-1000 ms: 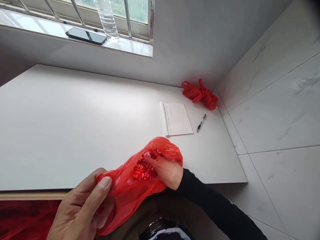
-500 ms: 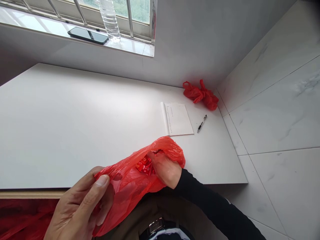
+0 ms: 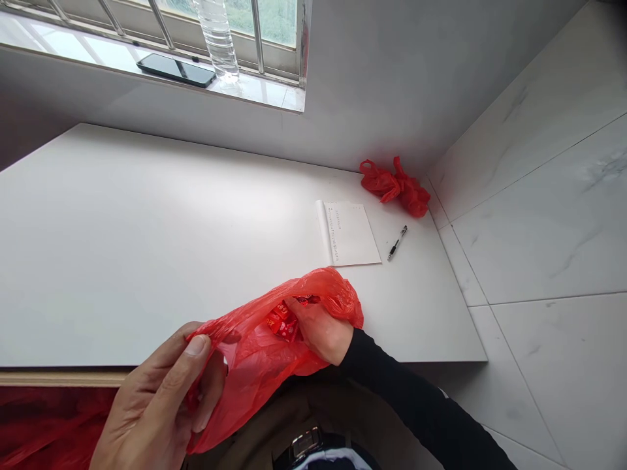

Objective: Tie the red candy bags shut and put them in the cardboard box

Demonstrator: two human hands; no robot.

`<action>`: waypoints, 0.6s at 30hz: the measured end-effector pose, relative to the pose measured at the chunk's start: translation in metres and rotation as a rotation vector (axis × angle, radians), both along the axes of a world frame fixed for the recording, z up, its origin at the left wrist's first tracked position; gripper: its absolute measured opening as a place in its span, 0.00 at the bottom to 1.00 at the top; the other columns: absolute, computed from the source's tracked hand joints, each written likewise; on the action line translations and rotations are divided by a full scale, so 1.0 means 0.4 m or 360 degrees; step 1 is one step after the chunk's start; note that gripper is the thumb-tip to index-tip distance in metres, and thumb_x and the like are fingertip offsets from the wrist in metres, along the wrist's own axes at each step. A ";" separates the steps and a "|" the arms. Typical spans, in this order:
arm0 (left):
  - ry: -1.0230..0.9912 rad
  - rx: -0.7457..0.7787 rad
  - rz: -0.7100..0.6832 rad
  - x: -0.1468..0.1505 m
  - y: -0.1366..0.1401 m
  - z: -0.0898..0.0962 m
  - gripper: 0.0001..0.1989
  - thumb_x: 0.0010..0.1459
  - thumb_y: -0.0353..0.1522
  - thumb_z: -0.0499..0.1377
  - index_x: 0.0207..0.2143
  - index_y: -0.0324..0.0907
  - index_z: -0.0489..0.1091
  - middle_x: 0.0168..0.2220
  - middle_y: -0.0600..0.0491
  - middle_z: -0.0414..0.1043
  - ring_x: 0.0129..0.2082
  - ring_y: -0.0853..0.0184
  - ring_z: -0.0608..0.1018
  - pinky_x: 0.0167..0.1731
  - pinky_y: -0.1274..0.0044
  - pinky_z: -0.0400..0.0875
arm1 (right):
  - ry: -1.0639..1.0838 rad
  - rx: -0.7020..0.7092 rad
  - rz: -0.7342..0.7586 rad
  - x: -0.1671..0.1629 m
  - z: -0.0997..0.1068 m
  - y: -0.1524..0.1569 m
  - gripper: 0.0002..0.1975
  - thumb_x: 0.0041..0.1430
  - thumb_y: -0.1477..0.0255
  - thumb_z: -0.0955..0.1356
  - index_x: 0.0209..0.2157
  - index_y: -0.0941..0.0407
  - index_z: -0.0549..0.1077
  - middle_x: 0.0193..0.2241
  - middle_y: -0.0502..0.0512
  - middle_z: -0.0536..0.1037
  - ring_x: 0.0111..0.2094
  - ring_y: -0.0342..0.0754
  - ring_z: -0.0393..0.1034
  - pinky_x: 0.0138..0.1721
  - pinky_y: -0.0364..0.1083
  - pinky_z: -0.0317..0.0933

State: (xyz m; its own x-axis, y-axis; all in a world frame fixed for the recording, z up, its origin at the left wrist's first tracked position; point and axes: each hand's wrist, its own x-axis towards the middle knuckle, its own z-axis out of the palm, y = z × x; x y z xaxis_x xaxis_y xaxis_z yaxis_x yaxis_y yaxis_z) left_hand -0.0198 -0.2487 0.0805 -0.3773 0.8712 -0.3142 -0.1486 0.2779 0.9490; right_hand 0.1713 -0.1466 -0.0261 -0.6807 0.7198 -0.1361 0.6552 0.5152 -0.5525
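A thin red plastic bag (image 3: 255,385) stretches across the near edge of the table, its mouth held apart. My left hand (image 3: 161,391) pinches the bag's rim between thumb and fingers at its left end. Inside the bag lie shiny red wrapped packets (image 3: 283,321) with gold print and white patterns, which look like candies. My right hand (image 3: 324,331) reaches into the bag from the right, beside these packets. Its thumb side shows with the hand curled; the other fingertips are hidden, and what they grip cannot be made out.
On the white table (image 3: 147,248) lie an open notepad (image 3: 355,235), a black-and-clear pen (image 3: 397,243) and a knotted red bag (image 3: 399,189) by the wall. A phone (image 3: 176,70) and a water bottle (image 3: 219,42) are on the windowsill. More red plastic (image 3: 49,424) shows below the table's left edge.
The view has shifted very slightly. My left hand and the bag's rim have risen a little; my right hand remains inside the bag at nearly the same spot.
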 end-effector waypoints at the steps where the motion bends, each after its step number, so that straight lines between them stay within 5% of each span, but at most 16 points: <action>1: 0.0003 0.0012 -0.0005 0.001 0.002 0.000 0.18 0.56 0.49 0.64 0.25 0.46 0.70 0.15 0.58 0.54 0.14 0.73 0.56 0.14 0.81 0.58 | -0.0026 0.0022 0.0031 0.005 0.009 0.000 0.34 0.61 0.77 0.64 0.69 0.59 0.58 0.32 0.55 0.77 0.33 0.52 0.70 0.42 0.50 0.66; 7: 0.0037 0.0045 -0.0059 0.004 0.008 -0.004 0.20 0.60 0.48 0.60 0.22 0.46 0.66 0.14 0.57 0.54 0.15 0.71 0.58 0.15 0.79 0.61 | -0.0144 0.0035 0.0122 0.024 0.053 -0.011 0.36 0.57 0.80 0.64 0.67 0.52 0.61 0.34 0.55 0.77 0.31 0.50 0.69 0.31 0.45 0.61; 12: 0.0093 0.0071 -0.0099 0.007 0.007 -0.005 0.22 0.62 0.49 0.59 0.21 0.46 0.65 0.14 0.57 0.55 0.14 0.70 0.58 0.14 0.77 0.59 | -0.0064 -0.0080 0.0108 0.019 0.048 -0.015 0.28 0.64 0.74 0.63 0.65 0.50 0.65 0.38 0.54 0.78 0.35 0.50 0.71 0.38 0.46 0.65; 18: 0.0130 0.0051 -0.0069 0.006 0.007 -0.008 0.23 0.63 0.49 0.57 0.21 0.46 0.65 0.14 0.57 0.54 0.14 0.71 0.56 0.13 0.76 0.56 | -0.0097 0.0041 0.0096 0.010 0.064 -0.030 0.33 0.58 0.75 0.67 0.65 0.46 0.65 0.31 0.50 0.79 0.31 0.50 0.71 0.34 0.45 0.64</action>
